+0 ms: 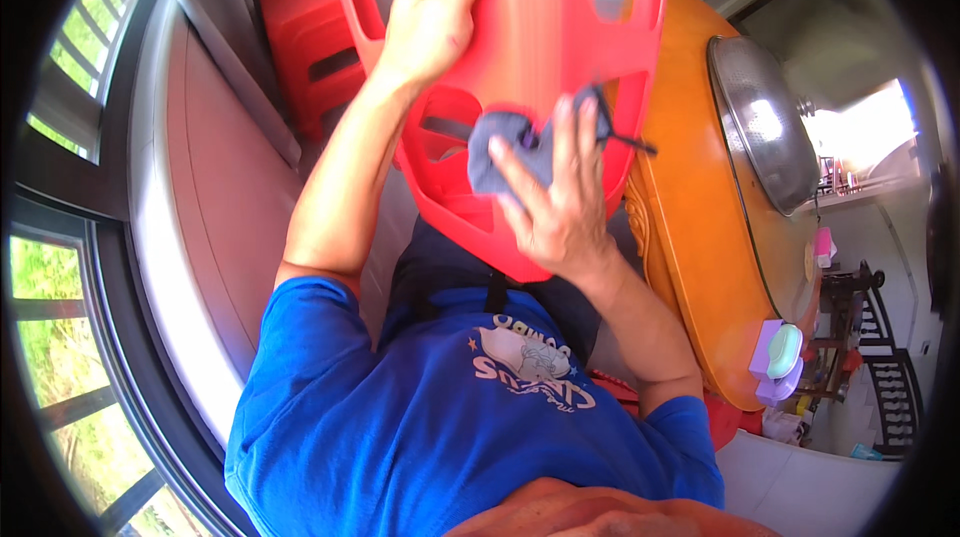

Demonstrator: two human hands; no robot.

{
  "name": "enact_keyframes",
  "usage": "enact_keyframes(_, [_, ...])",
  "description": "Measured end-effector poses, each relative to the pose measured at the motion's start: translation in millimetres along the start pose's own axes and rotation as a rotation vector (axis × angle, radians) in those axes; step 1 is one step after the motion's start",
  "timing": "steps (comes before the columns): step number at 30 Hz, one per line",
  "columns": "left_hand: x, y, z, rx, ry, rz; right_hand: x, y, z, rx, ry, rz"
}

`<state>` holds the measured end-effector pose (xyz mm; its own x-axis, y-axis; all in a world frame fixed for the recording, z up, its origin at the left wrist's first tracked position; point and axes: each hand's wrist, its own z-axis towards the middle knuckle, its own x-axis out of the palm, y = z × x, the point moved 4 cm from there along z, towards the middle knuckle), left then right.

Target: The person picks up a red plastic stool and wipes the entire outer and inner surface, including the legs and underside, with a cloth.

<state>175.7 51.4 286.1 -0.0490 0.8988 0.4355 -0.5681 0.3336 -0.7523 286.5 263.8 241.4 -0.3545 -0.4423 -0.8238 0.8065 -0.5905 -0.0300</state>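
Note:
A red plastic stool [525, 27] is tipped over my lap, its open-sided legs pointing away from me. My left hand [431, 23] is closed around the edge of one side panel, with the thumb on the outer face. Beneath my right hand [562, 214] is a crumpled grey-blue cloth [487, 151], pressed against the stool with spread fingers. A dark cord or strap hangs from the cloth's right end. The cloth and fingertips are slightly blurred.
Another red stool [315, 34] stands ahead on the left, by a grey curtain [217, 34] and barred windows [49, 267]. Close on my right is an orange wooden table [697, 214], bearing a domed metal food cover [765, 124] and a purple-and-mint container [784, 353].

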Motion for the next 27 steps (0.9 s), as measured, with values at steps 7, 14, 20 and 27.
enact_keyframes(7, [46,-67,-18,-0.06,0.193,0.174,-87,-34,136,-0.135,-0.467,0.102])
enact_keyframes(14, [34,-58,-42,-0.242,0.109,-0.002,-51,-26,113,0.003,-0.476,0.388])
enact_keyframes(20, [46,-73,-51,-0.168,-0.076,0.05,-43,-22,90,-0.068,-0.362,0.436])
enact_keyframes(27, [40,-92,-33,-0.264,0.083,0.067,-87,-39,177,-0.048,-0.524,0.485])
